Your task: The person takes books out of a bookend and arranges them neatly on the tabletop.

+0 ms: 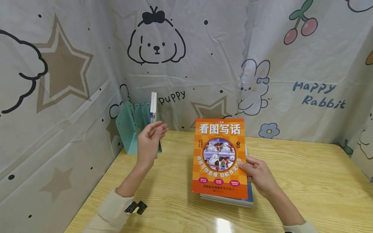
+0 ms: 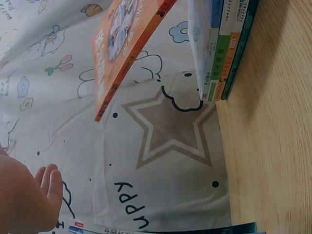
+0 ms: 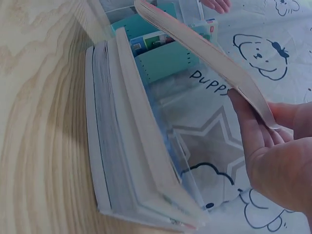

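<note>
Head view: one orange workbook (image 1: 219,154), white Chinese title across the top, round snow-scene picture at centre, three purple ovals near the foot; cover towards the camera, title upright. Position: raised at a tilt above a stack of books (image 1: 227,200) and hiding most of it.

Right hand (image 1: 258,174): clamped on the workbook's right-hand edge, thumb on the cover, fingers behind, as the right wrist view confirms. Left hand (image 1: 149,140): free, raised well apart from the right, fingers loosely bent, in front of the rack.

Stack: several books lying flat on the wood-grain table (image 1: 306,181), apart from the workbook. Spines in the left wrist view include green, orange and dark teal; most lettering too small to read.

Book rack (image 1: 125,127): teal, with dividers, at the table's far left. Upright books (image 1: 153,105): pale-spined, standing in the rack, partly covered by the left hand.

Sleeve (image 1: 112,208): cream, left arm, with a black fitting (image 1: 136,207).

Backdrop cloth (image 1: 204,61): pale, creased, printed with stars, a puppy, a rabbit, cherries and the words "Happy Rabbit".
</note>
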Available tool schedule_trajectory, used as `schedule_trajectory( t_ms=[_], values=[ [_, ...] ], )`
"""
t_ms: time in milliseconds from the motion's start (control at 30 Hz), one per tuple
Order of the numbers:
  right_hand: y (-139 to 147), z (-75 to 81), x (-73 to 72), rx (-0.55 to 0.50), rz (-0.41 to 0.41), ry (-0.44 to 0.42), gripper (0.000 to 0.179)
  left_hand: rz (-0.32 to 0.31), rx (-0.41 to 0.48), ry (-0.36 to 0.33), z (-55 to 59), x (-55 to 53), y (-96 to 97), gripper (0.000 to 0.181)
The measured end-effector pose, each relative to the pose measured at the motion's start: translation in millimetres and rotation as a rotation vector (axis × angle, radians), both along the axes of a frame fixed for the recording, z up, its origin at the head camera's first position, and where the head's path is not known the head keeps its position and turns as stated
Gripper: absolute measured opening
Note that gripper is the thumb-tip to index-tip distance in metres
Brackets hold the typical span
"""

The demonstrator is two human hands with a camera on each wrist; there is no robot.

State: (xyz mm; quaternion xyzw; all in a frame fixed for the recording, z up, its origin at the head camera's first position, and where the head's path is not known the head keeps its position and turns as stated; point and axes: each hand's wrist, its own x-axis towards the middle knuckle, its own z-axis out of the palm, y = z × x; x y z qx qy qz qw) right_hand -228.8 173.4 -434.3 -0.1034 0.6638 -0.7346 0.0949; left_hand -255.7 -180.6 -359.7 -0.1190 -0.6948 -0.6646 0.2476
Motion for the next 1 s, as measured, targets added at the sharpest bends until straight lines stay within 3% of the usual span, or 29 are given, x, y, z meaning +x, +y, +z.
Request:
schedule_trajectory(
  t_ms=[367, 700, 900, 1000],
  values=[
    [16, -11.6, -2.1, 0.019, -0.061, -0.109, 0.054, 0.002, -0.012, 0.001, -2.2, -0.2, -1.3, 0.029],
    [24, -19.5, -5.5, 0.020, -0.067, -0.178, 0.059, 0.016, -0.029, -0.013, -2.5, -4.6, -5.7, 0.029],
    [26, -21.3, -7.4, 0.037, -0.062, -0.200, 0.059, 0.074, -0.043, -0.005, -0.6, -10.5, -12.5, 0.030],
    [27, -22.9, -8.5, 0.039, -0.059, -0.214, 0.058, 0.136, -0.060, 0.031, -3.0, -16.1, -17.6, 0.029]
  ],
)
